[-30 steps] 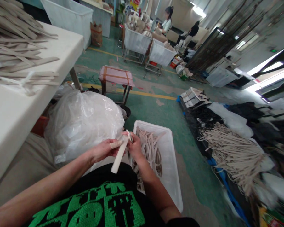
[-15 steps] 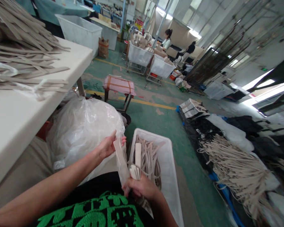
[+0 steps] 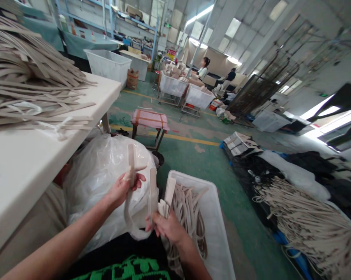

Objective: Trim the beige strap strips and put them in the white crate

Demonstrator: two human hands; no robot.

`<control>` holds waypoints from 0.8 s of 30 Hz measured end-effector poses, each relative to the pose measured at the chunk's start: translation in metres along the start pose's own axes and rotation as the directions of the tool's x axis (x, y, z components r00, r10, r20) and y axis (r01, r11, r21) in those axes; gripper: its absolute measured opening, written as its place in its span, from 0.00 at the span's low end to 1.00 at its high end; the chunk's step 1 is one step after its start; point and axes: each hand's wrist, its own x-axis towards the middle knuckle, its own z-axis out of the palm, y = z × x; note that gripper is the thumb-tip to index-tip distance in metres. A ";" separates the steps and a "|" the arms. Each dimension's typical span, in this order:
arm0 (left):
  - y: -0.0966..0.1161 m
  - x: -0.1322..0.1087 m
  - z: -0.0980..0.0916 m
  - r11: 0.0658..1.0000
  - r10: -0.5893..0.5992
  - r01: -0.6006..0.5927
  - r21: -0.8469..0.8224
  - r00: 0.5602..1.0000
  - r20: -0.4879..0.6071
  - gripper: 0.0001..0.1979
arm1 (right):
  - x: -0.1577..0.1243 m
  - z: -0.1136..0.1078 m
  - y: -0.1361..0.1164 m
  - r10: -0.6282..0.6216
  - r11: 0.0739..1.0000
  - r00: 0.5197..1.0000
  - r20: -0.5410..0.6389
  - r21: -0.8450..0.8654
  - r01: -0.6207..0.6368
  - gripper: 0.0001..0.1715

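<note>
My left hand (image 3: 126,187) is closed on a beige strap (image 3: 130,155), whose end stands up above the fingers. From there the strap loops down and curves over toward my right hand (image 3: 165,225). That right hand grips a bundle of beige straps (image 3: 164,208), their flat ends fanned out above the fist. One more strap end (image 3: 153,186) sticks up on the bundle's left side, slightly blurred. Just beyond and right of the right hand, a white plastic bin (image 3: 214,206) holds many loose beige straps (image 3: 190,210).
A white table (image 3: 26,163) at left carries a heap of beige straps (image 3: 41,66). Below it bulges a clear plastic bag (image 3: 105,159). A pink-topped stool (image 3: 150,118) stands ahead. More straps (image 3: 304,217) lie on the floor at right. Two people sit far back among white carts (image 3: 172,83).
My left hand, fingers spread beside a strap end before, has closed on a strap and moved slightly left, leaving a loop between the hands. The right hand keeps its bundle. The view has tilted up.
</note>
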 end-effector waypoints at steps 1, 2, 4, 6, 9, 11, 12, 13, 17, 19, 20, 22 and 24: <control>-0.007 -0.007 0.001 0.999 -0.025 0.024 0.033 1.000 0.016 0.29 | 0.007 0.002 -0.007 -0.020 1.000 1.000 -0.020 0.018 0.020 0.32; -0.013 -0.014 0.002 0.997 -0.055 0.053 0.057 0.998 0.039 0.30 | 0.015 0.005 -0.013 -0.034 0.999 0.999 -0.040 0.030 0.035 0.32; -0.019 -0.025 0.006 0.989 -0.120 0.105 0.107 0.982 0.147 0.31 | 0.027 0.011 -0.022 -0.049 0.998 0.996 -0.071 0.031 0.051 0.31; -0.018 -0.033 0.012 0.976 -0.167 0.115 0.185 0.940 0.297 0.32 | 0.036 0.017 -0.025 -0.054 0.998 0.996 -0.078 0.008 0.055 0.31; -0.013 -0.037 0.020 0.952 -0.189 0.072 0.296 0.901 0.391 0.31 | 0.042 0.023 -0.021 -0.048 0.999 0.996 -0.081 -0.027 0.045 0.30; -0.011 -0.035 0.021 0.936 -0.193 0.064 0.346 0.915 0.354 0.30 | 0.041 0.022 -0.017 -0.057 0.996 0.993 -0.103 -0.075 0.049 0.28; -0.011 -0.033 0.019 0.930 -0.188 0.060 0.363 0.926 0.326 0.28 | 0.041 0.020 -0.015 -0.075 0.991 0.989 -0.131 -0.118 0.060 0.26; -0.010 -0.030 0.016 0.924 -0.166 0.047 0.378 0.943 0.288 0.26 | 0.039 0.016 -0.014 -0.103 0.983 0.979 -0.178 -0.165 0.074 0.25; -0.008 -0.020 -0.001 0.864 -0.064 -0.058 0.501 0.973 0.222 0.20 | 0.034 -0.005 -0.021 -0.188 0.978 0.881 -0.435 -0.166 0.127 0.20; -0.007 -0.019 -0.006 0.794 -0.114 -0.081 0.602 0.954 0.278 0.18 | 0.031 -0.010 -0.032 -0.191 0.982 0.868 -0.457 -0.080 0.174 0.21; -0.008 -0.021 -0.006 0.757 -0.156 -0.094 0.647 0.935 0.318 0.18 | 0.030 -0.010 -0.039 -0.203 0.979 0.876 -0.438 -0.058 0.197 0.23; -0.010 -0.025 -0.003 0.695 -0.209 -0.147 0.704 0.896 0.393 0.17 | 0.028 -0.008 -0.054 -0.237 0.971 0.891 -0.386 -0.064 0.231 0.25; -0.011 -0.030 0.002 0.647 -0.229 -0.209 0.733 0.864 0.448 0.17 | 0.025 -0.004 -0.066 -0.257 0.966 0.903 -0.343 -0.098 0.238 0.20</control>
